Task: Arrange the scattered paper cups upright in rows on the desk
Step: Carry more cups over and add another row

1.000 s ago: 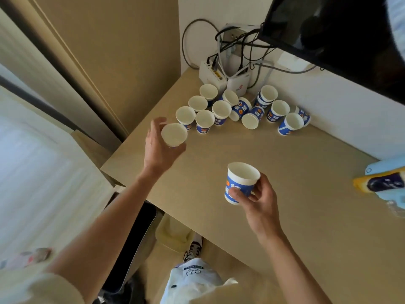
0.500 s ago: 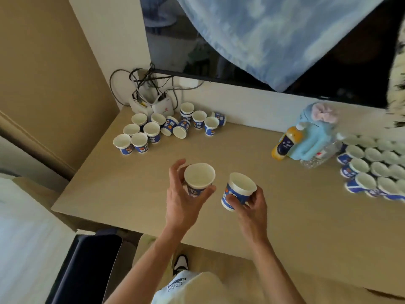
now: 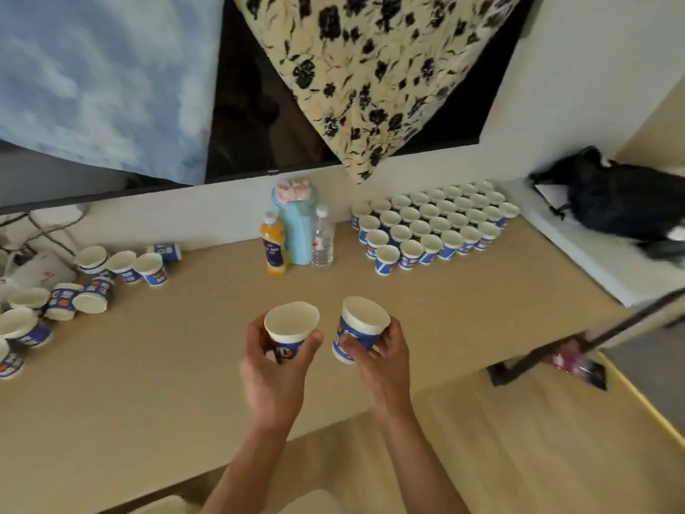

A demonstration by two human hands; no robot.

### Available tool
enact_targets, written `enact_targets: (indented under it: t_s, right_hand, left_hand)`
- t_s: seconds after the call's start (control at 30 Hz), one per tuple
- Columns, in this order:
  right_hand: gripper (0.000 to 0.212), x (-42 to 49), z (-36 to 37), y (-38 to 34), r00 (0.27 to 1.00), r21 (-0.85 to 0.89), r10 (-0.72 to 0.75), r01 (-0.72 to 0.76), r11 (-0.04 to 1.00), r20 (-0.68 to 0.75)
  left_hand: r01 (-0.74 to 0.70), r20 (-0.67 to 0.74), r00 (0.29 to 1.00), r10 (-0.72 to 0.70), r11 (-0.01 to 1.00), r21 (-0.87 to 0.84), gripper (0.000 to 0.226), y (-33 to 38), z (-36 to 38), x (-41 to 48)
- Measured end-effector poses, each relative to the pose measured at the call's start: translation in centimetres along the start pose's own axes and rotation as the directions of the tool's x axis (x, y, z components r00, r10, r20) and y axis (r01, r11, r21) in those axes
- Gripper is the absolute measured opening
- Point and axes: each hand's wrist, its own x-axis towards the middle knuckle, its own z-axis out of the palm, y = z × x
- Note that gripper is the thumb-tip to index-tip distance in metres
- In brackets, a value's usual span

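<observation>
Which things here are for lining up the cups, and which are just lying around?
For the job: left cup in the left hand, right cup in the right hand, scattered cups, cup rows, desk.
Just lying around: orange bottle, water bottle, blue thing with pink top, black bag, white box with cables.

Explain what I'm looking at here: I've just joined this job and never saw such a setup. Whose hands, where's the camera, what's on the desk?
No machine here: a person works with bare hands, filmed by a camera on their head looking forward and down. The left hand grips one paper cup and the right hand grips a second cup, both mouth-up over the desk. At far right, finished rows of cups stand upright. At left, scattered cups wait, some on their sides. Between them stand an orange bottle, a clear bottle and a light blue object.
</observation>
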Motion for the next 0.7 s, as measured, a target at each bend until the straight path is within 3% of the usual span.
enact_targets:
  t_s: [0.2,0.4,0.7]
  right_hand:
    - [0.057,1.1,-8.4,-0.6,0.987,0.007,0.007,-0.006,1.000,-0.162]
    - [0.058,4.7,-15.8,-0.5,0.952,-0.010,0.029,-0.033,0.999,-0.304]
    - [0.061,14.9,-26.2,-2.0,0.924,-0.115,0.071,-0.123,0.986,-0.377]
  left_hand:
    - [-0.035,0.237,0.970,0.051,0.997,-0.069,0.058,1.8,8.2,-2.8]
    - [0.007,0.396,0.918,0.007,0.999,-0.034,0.058,0.7,17.2,-2.9]
    - [0.101,0.510,0.858,-0.064,0.994,-0.044,0.053,0.0,33.6,-0.5]
